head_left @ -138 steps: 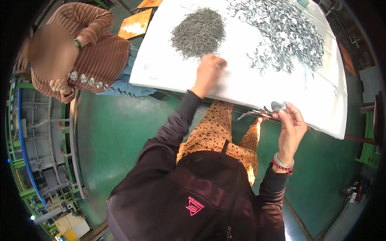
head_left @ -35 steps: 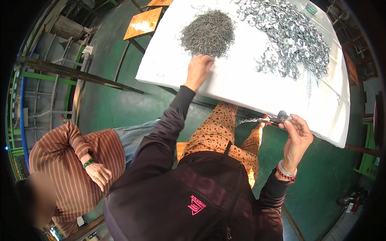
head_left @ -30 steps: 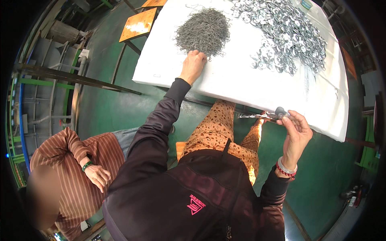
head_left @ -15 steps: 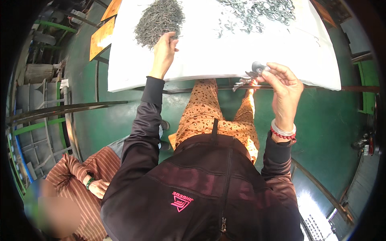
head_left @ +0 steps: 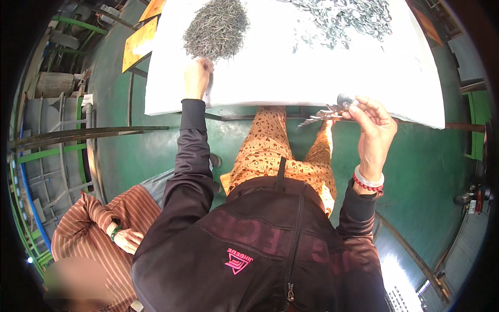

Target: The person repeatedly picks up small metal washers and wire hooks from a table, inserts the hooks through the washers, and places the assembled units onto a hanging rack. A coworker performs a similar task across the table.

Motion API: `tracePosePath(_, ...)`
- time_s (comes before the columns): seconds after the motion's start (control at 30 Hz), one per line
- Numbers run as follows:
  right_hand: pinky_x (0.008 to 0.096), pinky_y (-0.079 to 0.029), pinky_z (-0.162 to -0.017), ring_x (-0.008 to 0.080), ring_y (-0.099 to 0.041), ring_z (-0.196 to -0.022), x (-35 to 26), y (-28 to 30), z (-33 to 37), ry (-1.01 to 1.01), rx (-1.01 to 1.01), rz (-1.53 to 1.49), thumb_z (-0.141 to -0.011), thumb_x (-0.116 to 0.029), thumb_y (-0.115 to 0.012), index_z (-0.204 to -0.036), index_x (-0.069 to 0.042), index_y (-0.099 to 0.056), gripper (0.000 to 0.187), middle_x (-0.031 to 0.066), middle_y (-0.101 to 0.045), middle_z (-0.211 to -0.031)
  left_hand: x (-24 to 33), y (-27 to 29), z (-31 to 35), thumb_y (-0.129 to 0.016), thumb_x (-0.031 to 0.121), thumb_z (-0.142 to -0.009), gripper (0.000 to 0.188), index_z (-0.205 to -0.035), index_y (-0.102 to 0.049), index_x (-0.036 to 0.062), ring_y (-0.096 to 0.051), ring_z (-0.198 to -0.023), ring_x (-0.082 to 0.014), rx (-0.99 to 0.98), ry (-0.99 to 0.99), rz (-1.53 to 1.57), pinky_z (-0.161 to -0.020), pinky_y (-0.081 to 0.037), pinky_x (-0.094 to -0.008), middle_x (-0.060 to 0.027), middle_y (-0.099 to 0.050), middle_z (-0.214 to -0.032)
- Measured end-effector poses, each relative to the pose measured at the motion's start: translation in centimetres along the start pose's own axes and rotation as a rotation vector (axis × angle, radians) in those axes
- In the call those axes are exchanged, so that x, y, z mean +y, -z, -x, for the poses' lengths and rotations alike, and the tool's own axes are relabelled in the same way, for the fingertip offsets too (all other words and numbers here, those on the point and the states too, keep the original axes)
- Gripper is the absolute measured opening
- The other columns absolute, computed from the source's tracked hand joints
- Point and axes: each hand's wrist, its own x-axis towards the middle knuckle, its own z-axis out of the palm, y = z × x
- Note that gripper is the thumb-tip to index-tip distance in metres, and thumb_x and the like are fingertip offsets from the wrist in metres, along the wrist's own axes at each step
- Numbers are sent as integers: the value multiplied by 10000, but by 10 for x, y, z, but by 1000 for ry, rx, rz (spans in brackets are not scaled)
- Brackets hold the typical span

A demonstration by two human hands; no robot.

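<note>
On the white tabletop (head_left: 260,78), a heap of thin dark metal pins (head_left: 218,28), like nails, lies at the far left. My left hand (head_left: 197,78) is at that heap's near edge, fingers curled together and pointing down at the surface. Whatever sits between its fingertips is hidden. Past the table's near edge, my right hand (head_left: 374,122) pinches a small bunch of metal pieces (head_left: 323,115) between thumb and fingers. A round dark grey disc (head_left: 343,100) shows at the top of the bunch. Farther off, grey ring-like metal pieces (head_left: 353,21) lie spread out.
Close by on the left sits another person in a brown striped top (head_left: 109,218), arms folded in. Wooden boards (head_left: 139,44) stand beyond the table's left side. A metal bar (head_left: 88,136) runs at the left, and a green floor (head_left: 416,171) lies below.
My left hand has drawn back toward me and left along the pin heap, its fingers now closed together. My right hand keeps its pinch on the metal bunch. The view has shifted slightly.
</note>
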Motion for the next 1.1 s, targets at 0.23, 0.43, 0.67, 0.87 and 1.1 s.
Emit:
tracePosePath(0.23,258,-531,-644,193,-657,-693,3,2,6,18,-18,4,-759,76,-650,-959,83,-627,201,132,-651,-833,60,38,1,-632,74,-806,98,-864,-659,0,-654,-676,-165,99,169,528,-629,-502,-272,-103,-678,-758)
tracePosePath(0.43,290,-566,-669,192,-656,-728,4,2,9,33,-49,-45,-768,74,-649,-970,86,-623,204,144,-655,-847,169,43,62,-618,83,-861,121,-945,-645,1,-644,-772,-135,-418,-121,1148,-722,-526,-262,-80,-665,-836)
tracePosePath(0.67,291,-574,-674,179,-649,-745,1,-3,21,32,-60,-30,-776,72,-640,-986,90,-619,212,158,-657,-884,220,48,91,-641,116,-852,103,-913,-636,34,-560,-981,-144,-644,-360,1243,-757,-506,-266,-60,-561,-1090)
tracePosePath(0.87,287,-570,-681,167,-641,-769,1,-2,22,18,-66,-36,-774,83,-632,-997,81,-623,223,147,-655,-906,224,32,89,-641,134,-854,118,-906,-631,29,-543,-1029,-151,-507,-467,1083,-747,-502,-275,-67,-547,-1116)
tracePosePath(1.1,268,-527,-666,172,-640,-707,2,-2,22,11,-110,36,-795,33,-631,-988,53,-640,194,112,-653,-811,232,38,113,-609,69,-839,89,-920,-619,33,-626,-806,-187,-376,-397,1071,-696,-494,-289,-93,-642,-913)
